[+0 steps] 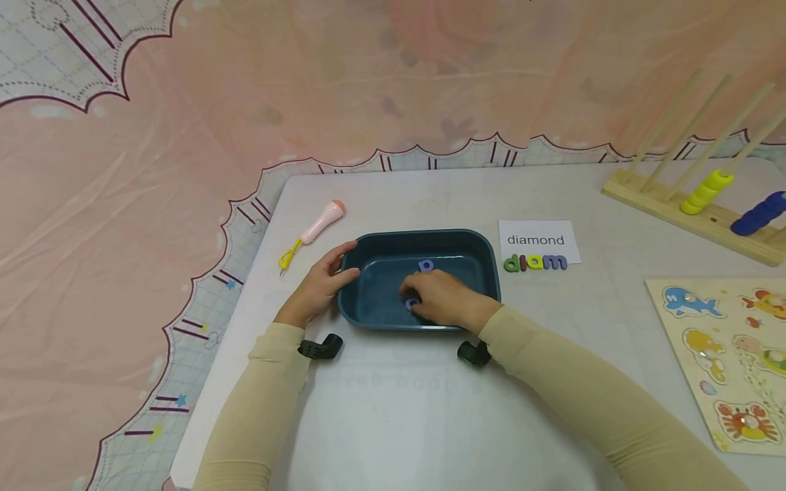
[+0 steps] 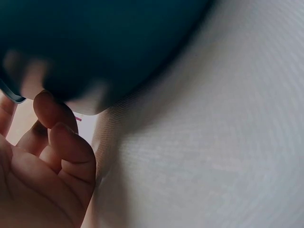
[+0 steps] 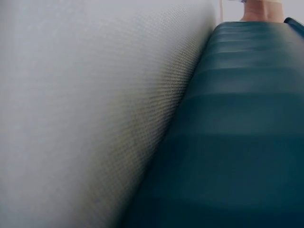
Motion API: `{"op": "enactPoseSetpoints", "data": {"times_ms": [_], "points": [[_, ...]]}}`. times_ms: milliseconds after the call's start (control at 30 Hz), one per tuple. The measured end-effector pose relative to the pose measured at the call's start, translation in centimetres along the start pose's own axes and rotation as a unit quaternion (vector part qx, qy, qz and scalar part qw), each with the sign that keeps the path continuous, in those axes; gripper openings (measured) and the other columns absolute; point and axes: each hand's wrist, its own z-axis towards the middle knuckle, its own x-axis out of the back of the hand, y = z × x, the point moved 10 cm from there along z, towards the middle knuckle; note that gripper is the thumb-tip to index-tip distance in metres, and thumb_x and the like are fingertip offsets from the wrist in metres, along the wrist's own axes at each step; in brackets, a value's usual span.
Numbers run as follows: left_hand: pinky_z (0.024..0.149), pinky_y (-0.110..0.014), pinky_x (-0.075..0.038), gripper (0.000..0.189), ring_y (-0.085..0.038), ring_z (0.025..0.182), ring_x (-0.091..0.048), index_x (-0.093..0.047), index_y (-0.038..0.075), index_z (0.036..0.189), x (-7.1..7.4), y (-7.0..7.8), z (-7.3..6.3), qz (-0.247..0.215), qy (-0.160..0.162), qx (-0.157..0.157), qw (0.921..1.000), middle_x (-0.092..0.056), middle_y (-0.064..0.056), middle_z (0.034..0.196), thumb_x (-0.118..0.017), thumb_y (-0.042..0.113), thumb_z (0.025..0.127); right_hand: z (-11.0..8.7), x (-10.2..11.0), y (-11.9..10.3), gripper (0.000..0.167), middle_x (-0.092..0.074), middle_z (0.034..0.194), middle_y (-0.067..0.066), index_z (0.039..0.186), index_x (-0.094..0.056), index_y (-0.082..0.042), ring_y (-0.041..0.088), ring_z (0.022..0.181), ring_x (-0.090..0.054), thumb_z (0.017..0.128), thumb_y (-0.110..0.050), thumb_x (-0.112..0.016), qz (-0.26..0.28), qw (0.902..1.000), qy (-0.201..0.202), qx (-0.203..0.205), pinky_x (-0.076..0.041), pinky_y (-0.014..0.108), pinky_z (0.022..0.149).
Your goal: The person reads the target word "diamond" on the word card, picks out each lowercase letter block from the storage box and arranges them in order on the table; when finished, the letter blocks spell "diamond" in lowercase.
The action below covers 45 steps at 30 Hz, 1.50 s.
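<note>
A dark blue tray (image 1: 371,300) stands on the white table. My left hand (image 1: 319,286) grips its left end, thumb over the rim; in the left wrist view the fingers (image 2: 71,152) curl against the outer wall. Down inside the tray, my right hand (image 1: 445,299) pinches a small blue letter (image 1: 412,303) between thumb and fingertips. Just beyond its knuckles lies a purple letter (image 1: 426,264), with another piece mostly hidden by the hand. The right wrist view has only the tray's outer side (image 3: 237,118) and the tabletop, with the right hand out of sight.
Right of the tray, a card (image 1: 540,239) reads "diamond", with coloured letters (image 1: 535,263) spelling "diam" along its lower edge. A pink pen-like tool (image 1: 322,221) with a yellow strap lies at back left. A wooden bead stand (image 1: 669,211) and an animal puzzle board (image 1: 681,354) occupy the right side.
</note>
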Motion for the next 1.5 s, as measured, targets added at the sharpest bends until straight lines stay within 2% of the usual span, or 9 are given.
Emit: {"op": "enactPoseSetpoints", "data": {"times_ms": [133,300,633,867,1067,1500], "points": [[0.114,-0.049,-0.03,0.06,-0.031,0.143,-0.034,-0.036,0.011,0.155,-0.05,0.0,-0.04,0.0,0.0,-0.001,1.0,-0.031,-0.013,0.16,-0.06,0.012,0.1,-0.11,0.08,-0.1,0.03,-0.067,0.122,0.011,0.123,-0.065,-0.001,0.025,0.115,-0.062,0.093,-0.004,-0.067,0.003,1.0,0.003,0.003,-0.048,0.04,0.1],[0.114,-0.049,-0.031,0.06,-0.031,0.143,-0.034,-0.035,0.012,0.155,-0.12,-0.01,-0.11,0.004,-0.002,0.001,1.0,-0.031,-0.013,0.16,-0.06,0.013,0.101,-0.22,0.23,-0.15,0.032,-0.066,0.122,0.012,0.123,-0.065,0.0,0.026,0.115,-0.062,0.092,-0.006,-0.07,0.002,0.9999,0.01,0.004,-0.048,0.04,0.1],[0.114,-0.05,-0.03,0.06,-0.032,0.145,-0.03,-0.035,0.012,0.155,-0.12,0.22,-0.3,0.008,-0.001,0.0,1.0,-0.029,-0.012,0.161,-0.059,0.013,0.101,-0.23,0.22,0.37,0.03,-0.066,0.122,0.013,0.121,-0.065,0.002,0.028,0.115,-0.061,0.092,-0.004,-0.068,-0.01,0.9996,0.011,-0.025,-0.048,0.041,0.1],[0.114,-0.05,-0.03,0.06,-0.031,0.145,-0.032,-0.035,0.013,0.156,-0.19,0.34,-0.41,0.004,-0.003,0.006,1.0,-0.03,-0.011,0.161,-0.06,0.014,0.101,-0.15,0.12,0.24,0.032,-0.066,0.12,0.012,0.121,-0.065,0.0,0.025,0.109,-0.062,0.092,-0.011,-0.072,-0.016,0.9997,0.008,-0.019,-0.05,0.039,0.096],[0.113,-0.05,-0.031,0.06,-0.031,0.144,-0.033,-0.035,0.013,0.156,-0.26,0.42,-0.44,0.004,-0.006,0.008,0.9999,-0.031,-0.011,0.161,-0.059,0.015,0.102,-0.07,0.1,0.32,0.03,-0.065,0.123,0.013,0.122,-0.065,0.001,0.027,0.115,-0.061,0.093,-0.007,-0.067,-0.02,0.9995,0.006,-0.023,-0.048,0.04,0.099],[0.114,-0.049,-0.031,0.06,-0.029,0.145,-0.032,-0.036,0.013,0.156,-0.12,0.05,-0.15,0.005,-0.004,0.005,1.0,-0.03,-0.009,0.161,-0.06,0.015,0.101,-0.08,0.35,0.37,0.029,-0.065,0.123,0.013,0.122,-0.065,0.0,0.029,0.118,-0.06,0.095,-0.009,-0.066,-0.032,0.9992,0.01,-0.02,-0.047,0.041,0.101]]}}
